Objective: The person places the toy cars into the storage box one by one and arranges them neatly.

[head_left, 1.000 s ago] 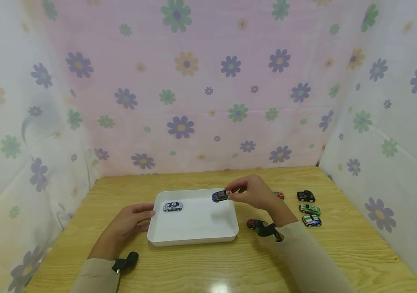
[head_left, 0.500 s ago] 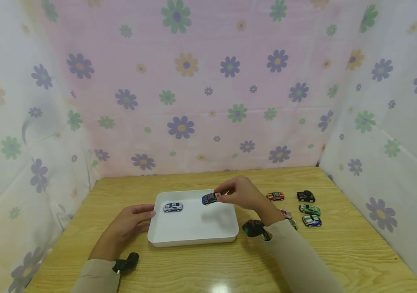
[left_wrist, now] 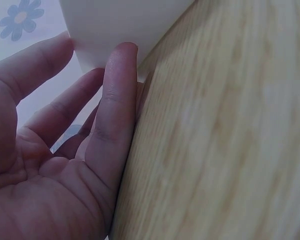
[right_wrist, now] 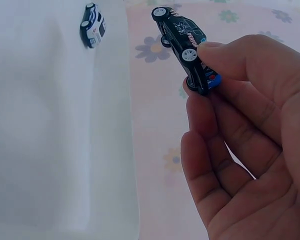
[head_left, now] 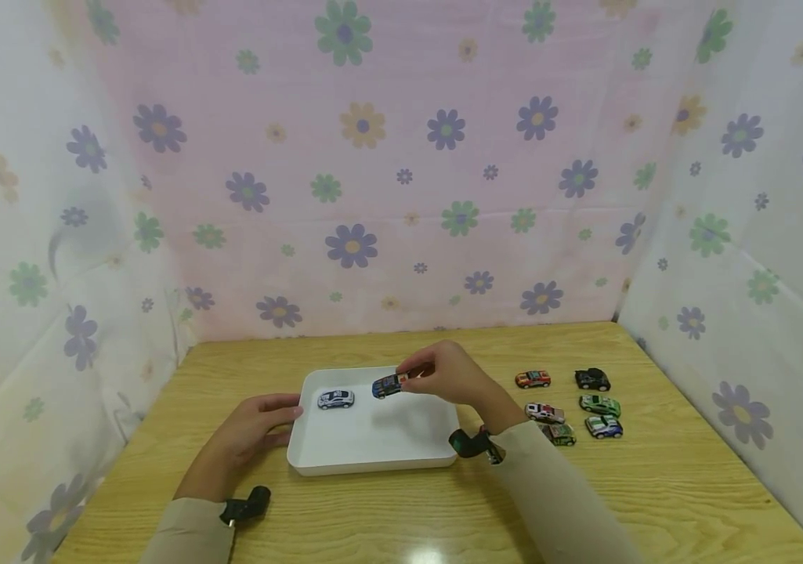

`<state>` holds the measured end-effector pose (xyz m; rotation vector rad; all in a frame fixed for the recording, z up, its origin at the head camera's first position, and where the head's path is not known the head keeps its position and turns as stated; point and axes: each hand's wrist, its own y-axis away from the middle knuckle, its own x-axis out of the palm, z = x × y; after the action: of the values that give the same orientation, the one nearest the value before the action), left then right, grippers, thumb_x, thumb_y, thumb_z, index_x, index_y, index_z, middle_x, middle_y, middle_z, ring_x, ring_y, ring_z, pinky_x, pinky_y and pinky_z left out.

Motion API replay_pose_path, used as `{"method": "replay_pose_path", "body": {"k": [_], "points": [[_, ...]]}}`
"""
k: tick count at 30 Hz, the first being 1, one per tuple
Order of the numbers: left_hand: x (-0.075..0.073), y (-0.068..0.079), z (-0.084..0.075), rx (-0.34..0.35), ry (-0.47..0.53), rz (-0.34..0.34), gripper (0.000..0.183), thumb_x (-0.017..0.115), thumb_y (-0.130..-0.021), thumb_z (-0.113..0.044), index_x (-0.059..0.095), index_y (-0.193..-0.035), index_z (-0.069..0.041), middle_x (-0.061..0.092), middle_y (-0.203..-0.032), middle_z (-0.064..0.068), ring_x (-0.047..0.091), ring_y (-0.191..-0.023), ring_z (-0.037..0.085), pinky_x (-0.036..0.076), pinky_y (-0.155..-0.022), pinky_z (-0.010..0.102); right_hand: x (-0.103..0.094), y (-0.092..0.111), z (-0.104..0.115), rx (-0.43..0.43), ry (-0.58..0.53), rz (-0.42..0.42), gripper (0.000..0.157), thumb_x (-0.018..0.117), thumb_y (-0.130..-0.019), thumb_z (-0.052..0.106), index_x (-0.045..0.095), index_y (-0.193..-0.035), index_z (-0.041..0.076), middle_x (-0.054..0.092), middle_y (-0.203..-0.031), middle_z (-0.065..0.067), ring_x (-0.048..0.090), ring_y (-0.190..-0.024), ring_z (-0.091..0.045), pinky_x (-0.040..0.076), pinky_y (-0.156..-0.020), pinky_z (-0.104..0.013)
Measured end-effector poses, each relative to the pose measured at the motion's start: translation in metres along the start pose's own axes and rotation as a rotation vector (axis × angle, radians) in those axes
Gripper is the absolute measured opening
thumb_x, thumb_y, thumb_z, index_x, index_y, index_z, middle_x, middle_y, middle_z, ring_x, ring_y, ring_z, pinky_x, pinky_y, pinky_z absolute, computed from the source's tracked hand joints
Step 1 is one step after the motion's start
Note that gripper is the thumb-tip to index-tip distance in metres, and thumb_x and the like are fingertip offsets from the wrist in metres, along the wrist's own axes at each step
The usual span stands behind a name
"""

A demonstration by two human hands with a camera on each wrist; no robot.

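Partly finger-covered, dark car (head_left: 388, 385) pinched by right hand (head_left: 452, 377) over tray (head_left: 373, 445) | left hand (head_left: 249, 427) spread, touching tray at 9 o'clock | 3 o'clock: green-patterned car (head_left: 562, 435), sleeve-clipped (head_left: 563, 493)

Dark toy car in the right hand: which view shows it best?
The right wrist view: the dark toy car is large, its wheels and some lettering visible. The head view shows it smaller above the white tray; the left wrist view, not at all.

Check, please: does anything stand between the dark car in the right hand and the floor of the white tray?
Nothing visible does: the right hand holds the dark car above a bare part of the white tray. The white car lies farther left, inside it.
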<state>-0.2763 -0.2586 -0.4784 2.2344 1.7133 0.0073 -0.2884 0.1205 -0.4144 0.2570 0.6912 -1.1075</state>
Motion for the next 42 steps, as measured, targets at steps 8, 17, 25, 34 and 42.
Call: {"method": "replay_pose_path", "body": {"k": [8, 17, 25, 34, 42], "points": [[-0.001, -0.001, 0.001, 0.004, 0.004, 0.002, 0.066, 0.076, -0.096, -0.035, 0.054, -0.148, -0.001, 0.053, -0.152, 0.020, 0.067, -0.116, 0.021, 0.062, -0.093, 0.036, 0.014, -0.008, 0.003, 0.004, -0.021, 0.009, 0.016, 0.083, -0.089, 0.025, 0.082, -0.106, 0.025, 0.076, -0.098, 0.009, 0.071, -0.086, -0.011, 0.061, -0.073, -0.028], [-0.001, -0.002, 0.002, 0.010, 0.009, 0.006, 0.067, 0.076, -0.095, -0.036, 0.054, -0.148, -0.001, 0.054, -0.151, 0.020, 0.068, -0.116, 0.022, 0.062, -0.093, 0.038, 0.030, -0.016, 0.006, 0.012, -0.050, 0.033, 0.016, 0.083, -0.089, 0.023, 0.083, -0.105, 0.025, 0.078, -0.101, 0.008, 0.072, -0.087, -0.010, 0.061, -0.076, -0.027], [-0.001, -0.002, 0.001, -0.004, -0.002, -0.005, 0.066, 0.076, -0.095, -0.036, 0.055, -0.147, -0.002, 0.054, -0.151, 0.020, 0.067, -0.116, 0.022, 0.062, -0.093, 0.037, 0.045, -0.023, 0.011, 0.042, -0.068, 0.040, 0.015, 0.084, -0.089, 0.023, 0.084, -0.104, 0.023, 0.078, -0.098, 0.010, 0.072, -0.085, -0.007, 0.061, -0.076, -0.026], [-0.001, -0.003, 0.002, 0.006, 0.012, 0.007, 0.064, 0.075, -0.096, -0.033, 0.054, -0.147, 0.000, 0.054, -0.151, 0.021, 0.067, -0.117, 0.022, 0.062, -0.094, 0.038, 0.060, -0.031, 0.018, 0.067, -0.098, 0.049, 0.015, 0.085, -0.087, 0.021, 0.084, -0.102, 0.023, 0.079, -0.095, 0.010, 0.072, -0.087, -0.007, 0.060, -0.076, -0.027], [0.000, -0.002, 0.002, -0.003, 0.018, 0.005, 0.063, 0.076, -0.096, -0.031, 0.055, -0.147, -0.001, 0.054, -0.151, 0.020, 0.067, -0.117, 0.023, 0.062, -0.094, 0.038, 0.075, -0.039, 0.022, 0.117, -0.067, 0.055, 0.014, 0.087, -0.085, 0.023, 0.084, -0.098, 0.023, 0.078, -0.091, 0.013, 0.069, -0.086, -0.005, 0.057, -0.075, -0.027]]}}
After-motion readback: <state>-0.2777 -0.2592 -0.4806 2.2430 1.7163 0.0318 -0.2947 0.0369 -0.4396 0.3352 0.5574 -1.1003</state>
